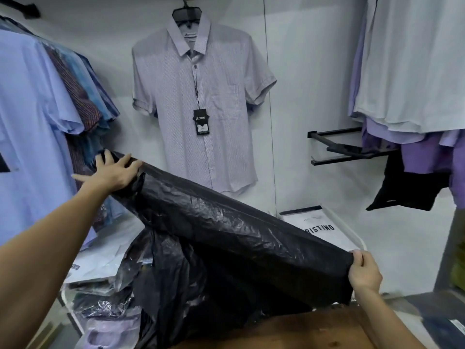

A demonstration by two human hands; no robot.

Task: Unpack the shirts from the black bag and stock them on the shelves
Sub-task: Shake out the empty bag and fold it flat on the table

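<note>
Black bag [226,235] — stretched between hands: left hand [114,172] grips upper corner, right hand [364,272] pinches lower edge — packaged shirts [100,258] beneath.

A white packaged item [324,231] at four o'clock shows the letters "RISTINO", its start hidden behind black plastic. The black hangtag [201,121] on the hanging shirt [201,102] at twelve o'clock carries a script brand too small to read.

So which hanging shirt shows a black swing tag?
The pale lilac short-sleeved shirt hanging face-on on the back wall; the racked shirts either side hang edge-on, no tags visible.
</note>
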